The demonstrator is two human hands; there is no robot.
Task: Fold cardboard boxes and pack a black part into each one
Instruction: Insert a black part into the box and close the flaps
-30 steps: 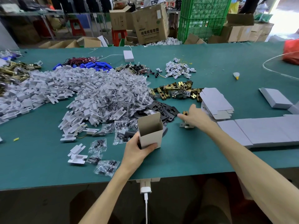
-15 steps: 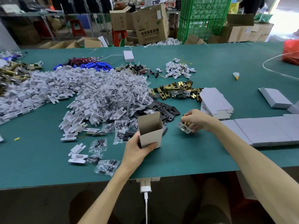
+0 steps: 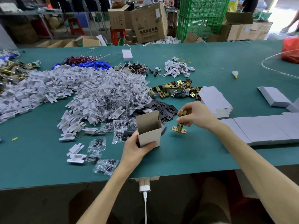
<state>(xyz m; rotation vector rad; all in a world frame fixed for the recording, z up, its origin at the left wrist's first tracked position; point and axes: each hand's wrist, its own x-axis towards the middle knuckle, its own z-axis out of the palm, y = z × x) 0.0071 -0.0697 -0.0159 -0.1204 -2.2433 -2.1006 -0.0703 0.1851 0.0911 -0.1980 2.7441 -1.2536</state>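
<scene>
While the left hand (image 3: 137,147) grips the lower walls of the open-topped cardboard box (image 3: 149,130) with curled fingers, the box stands upright at frame centre on the tabletop (image 3: 178,159). The right hand (image 3: 197,115), just right of the box, pinches a brass latch (image 3: 180,125) by its barrel. Black parts (image 3: 165,108) lie heaped just behind the box. The thin board probably crushes easily: hold it near the corners. The plates look stiff and light: take one by its edges.
</scene>
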